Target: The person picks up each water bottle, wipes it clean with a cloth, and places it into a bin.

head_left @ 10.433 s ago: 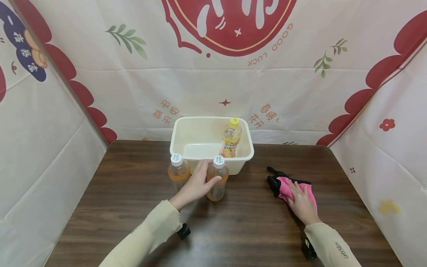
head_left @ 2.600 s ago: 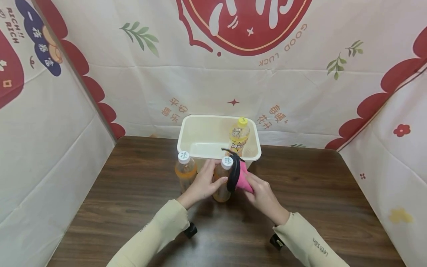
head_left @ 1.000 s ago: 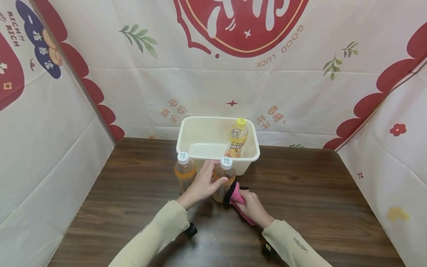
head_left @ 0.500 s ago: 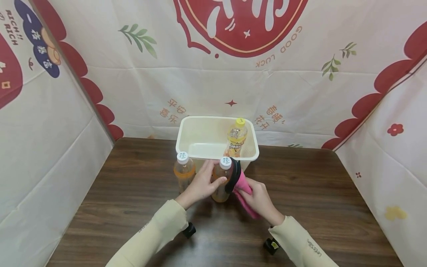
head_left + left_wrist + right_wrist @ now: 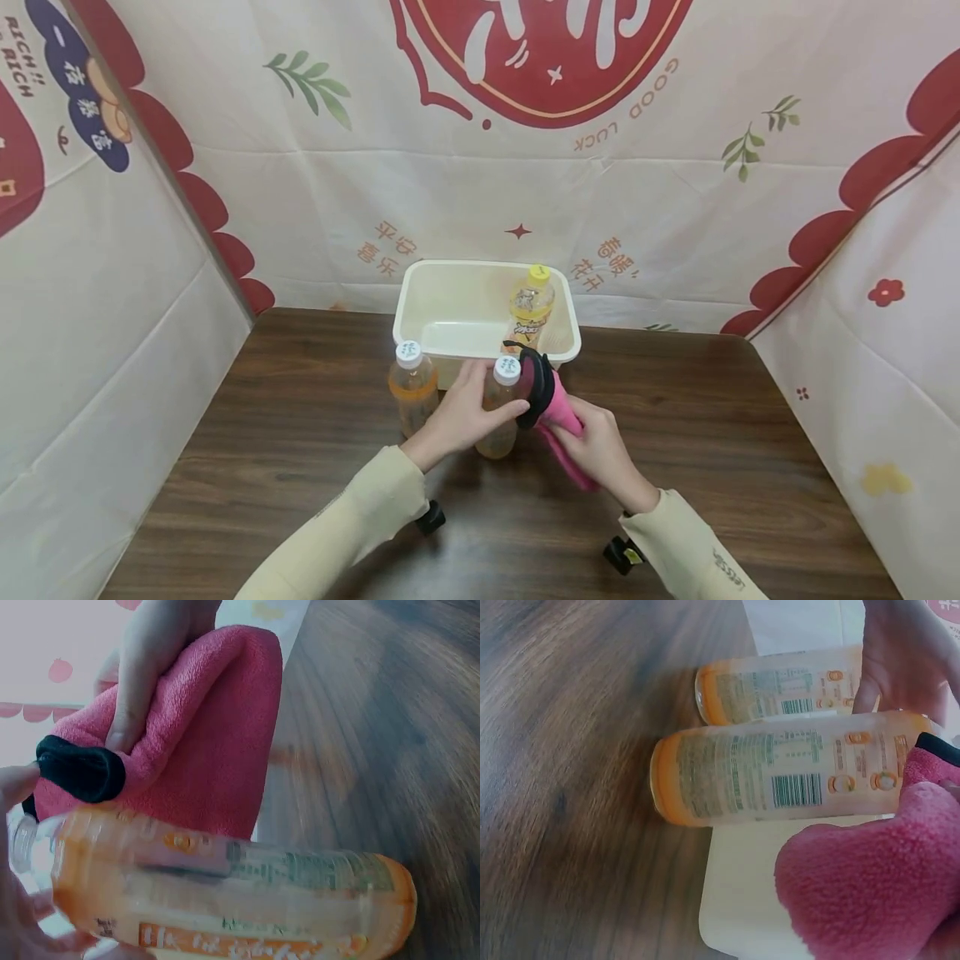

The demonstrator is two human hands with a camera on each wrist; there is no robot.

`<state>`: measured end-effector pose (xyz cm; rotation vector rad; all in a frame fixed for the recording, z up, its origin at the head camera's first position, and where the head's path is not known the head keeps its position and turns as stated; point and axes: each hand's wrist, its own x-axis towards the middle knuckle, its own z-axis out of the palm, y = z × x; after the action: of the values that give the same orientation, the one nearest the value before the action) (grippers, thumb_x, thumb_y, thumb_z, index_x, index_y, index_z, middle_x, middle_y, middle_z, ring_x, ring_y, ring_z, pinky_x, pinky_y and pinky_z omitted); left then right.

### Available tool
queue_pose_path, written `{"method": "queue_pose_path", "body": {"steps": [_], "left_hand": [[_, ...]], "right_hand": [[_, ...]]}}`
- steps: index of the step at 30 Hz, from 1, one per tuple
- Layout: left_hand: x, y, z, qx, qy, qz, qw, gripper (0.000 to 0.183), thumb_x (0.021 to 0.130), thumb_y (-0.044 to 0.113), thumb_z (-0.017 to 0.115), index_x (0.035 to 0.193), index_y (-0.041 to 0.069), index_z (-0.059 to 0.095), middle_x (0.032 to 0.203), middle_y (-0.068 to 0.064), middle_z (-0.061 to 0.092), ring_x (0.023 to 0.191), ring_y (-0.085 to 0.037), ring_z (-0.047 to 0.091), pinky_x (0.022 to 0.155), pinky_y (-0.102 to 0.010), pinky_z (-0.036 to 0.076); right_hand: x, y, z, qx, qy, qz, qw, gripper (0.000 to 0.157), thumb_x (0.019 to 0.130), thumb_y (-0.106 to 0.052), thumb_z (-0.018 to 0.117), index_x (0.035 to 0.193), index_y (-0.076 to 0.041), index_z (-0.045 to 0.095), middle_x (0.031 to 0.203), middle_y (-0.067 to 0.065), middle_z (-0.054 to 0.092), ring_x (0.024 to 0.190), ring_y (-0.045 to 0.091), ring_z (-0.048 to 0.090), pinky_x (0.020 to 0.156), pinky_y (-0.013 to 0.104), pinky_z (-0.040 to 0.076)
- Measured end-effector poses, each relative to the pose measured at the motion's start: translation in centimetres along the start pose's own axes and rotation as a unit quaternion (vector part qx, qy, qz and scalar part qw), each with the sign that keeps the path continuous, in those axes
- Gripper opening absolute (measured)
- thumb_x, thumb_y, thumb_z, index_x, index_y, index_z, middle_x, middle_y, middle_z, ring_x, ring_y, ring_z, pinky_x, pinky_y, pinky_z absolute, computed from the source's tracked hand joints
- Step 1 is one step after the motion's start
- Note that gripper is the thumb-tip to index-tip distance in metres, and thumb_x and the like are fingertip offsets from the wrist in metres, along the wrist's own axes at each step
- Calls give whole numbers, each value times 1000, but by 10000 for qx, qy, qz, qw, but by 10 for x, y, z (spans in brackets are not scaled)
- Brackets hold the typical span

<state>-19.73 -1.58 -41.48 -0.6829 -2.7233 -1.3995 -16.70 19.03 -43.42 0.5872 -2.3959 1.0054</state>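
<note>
An upright clear plastic bottle (image 5: pixel 495 443) with a white cap and orange label stands in front of the cream bin. My left hand (image 5: pixel 459 417) grips its upper part, thumb toward me. Bunched in my right hand (image 5: pixel 603 450) is a pink cloth (image 5: pixel 561 414) with black edging, held against the bottle's right side near the shoulder. In the left wrist view, fuzzy cloth (image 5: pixel 217 742) hangs in folds beside the labelled bottle (image 5: pixel 247 892). The right wrist view shows the bottle's barcode side (image 5: pixel 780 769), with the cloth (image 5: pixel 855 892) by its upper end.
A second white-capped bottle (image 5: pixel 414 402) stands just left of my left hand. Behind is the cream plastic bin (image 5: pixel 442 292), holding a yellow-capped bottle (image 5: pixel 531 312) leaning at its right side. Printed fabric walls (image 5: pixel 480 192) rise around the dark wood table (image 5: pixel 315 375).
The right hand took the cloth from the table's right side to the bottle. Over the last second, the cloth has moved from low on the bottle up to its shoulder. The left hand keeps its grip.
</note>
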Motion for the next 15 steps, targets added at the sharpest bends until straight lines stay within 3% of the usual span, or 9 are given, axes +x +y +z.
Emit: {"method": "queue_pose_path", "body": {"steps": [2,5,10,15], "left_hand": [[1,2,0,96,48,-167,9998,65,77,53,63,124,14,40,121,-7,35,107,-19,45,90,-37,43],[1,3,-2,217,82,-222,9995,61,77,50,66,121,14,44,115,-7,31,100,-20,44,83,-36,44],[2,1,-9,329,-9,4,9995,57,80,39,67,125,12,45,111,-6,36,103,-19,39,84,-35,42],[3,-1,-12,350,-179,375,9985,54,81,31,68,123,9,42,115,-5,46,104,-16,45,89,-34,43]], "right_hand": [[0,1,-1,-25,26,-37,10000,16,67,1,76,77,-5,64,69,1,64,60,5,54,56,19,46],[0,1,-2,-16,17,-67,10000,17,67,1,76,77,-5,64,70,2,65,61,5,55,57,20,47],[2,-2,-6,65,-51,-77,9999,18,67,-2,77,79,-7,65,73,2,66,64,7,58,60,19,48],[5,-5,-8,118,-79,-125,9998,18,67,-2,77,80,-7,65,75,3,67,66,7,58,62,16,47]]}}
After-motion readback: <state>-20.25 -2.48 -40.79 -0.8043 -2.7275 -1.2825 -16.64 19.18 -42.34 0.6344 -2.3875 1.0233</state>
